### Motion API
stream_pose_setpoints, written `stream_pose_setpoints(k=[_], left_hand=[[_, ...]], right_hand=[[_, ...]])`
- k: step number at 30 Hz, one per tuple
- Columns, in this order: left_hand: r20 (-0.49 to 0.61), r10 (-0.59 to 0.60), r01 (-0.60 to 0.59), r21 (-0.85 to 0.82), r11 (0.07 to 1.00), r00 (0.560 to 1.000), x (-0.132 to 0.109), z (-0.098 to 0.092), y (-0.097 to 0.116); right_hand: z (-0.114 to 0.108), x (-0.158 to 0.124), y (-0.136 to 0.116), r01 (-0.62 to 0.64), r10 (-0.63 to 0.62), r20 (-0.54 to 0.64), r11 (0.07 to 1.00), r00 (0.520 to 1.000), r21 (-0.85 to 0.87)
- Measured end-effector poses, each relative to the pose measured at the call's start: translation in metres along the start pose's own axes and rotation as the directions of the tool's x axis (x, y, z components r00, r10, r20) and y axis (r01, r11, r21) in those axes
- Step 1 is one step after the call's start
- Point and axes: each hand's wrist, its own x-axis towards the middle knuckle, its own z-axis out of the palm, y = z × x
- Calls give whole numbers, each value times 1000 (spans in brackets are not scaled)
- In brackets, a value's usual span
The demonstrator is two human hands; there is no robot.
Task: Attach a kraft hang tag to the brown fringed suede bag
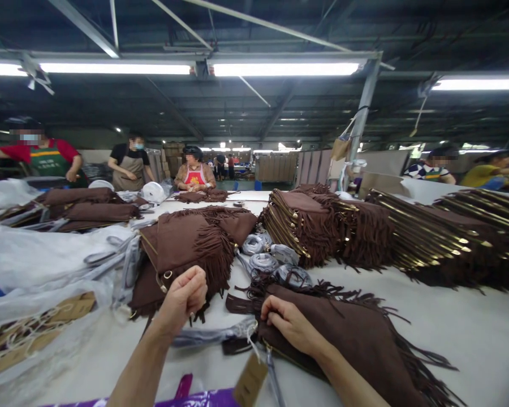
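A dark brown fringed bag (pixel 343 322) lies flat on the white table in front of me. My right hand (pixel 289 323) is at its near left corner, fingers curled against it and closed. From that corner hangs a brown cardboard tag (pixel 251 380) on a white string, beside a grey plastic-wrapped strap (pixel 214 334). My left hand (pixel 186 295) is raised to the left, closed in a pinch; whatever it holds, if anything, is hidden. Behind it lies a pile of brown fringed bags (pixel 186 240) with a gold ring and zipper.
Wrapped coiled straps (pixel 263 263) sit beyond the bag. Stacks of fringed bags with gold zippers (pixel 424 232) line the right side. At left are clear plastic sheeting (pixel 34 254) and tags with white strings (pixel 74 308). Co-workers (pixel 195 172) stand across the table.
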Motion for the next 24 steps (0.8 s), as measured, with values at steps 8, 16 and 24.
stream_pose_setpoints(k=[8,16,24], left_hand=[[522,75,-484,715,504,850,-14,70,-43],[601,-119,-534,770,349,790,-11,78,-60],[543,-129,-532,840,112,830,-19,72,-66]], right_hand=[[-12,6,-1,-36,58,-128,985,990,169],[-52,-56,-35,-14,-25,-183,978,983,-206],[-23,-103,13,209,-380,72,333,922,-920]])
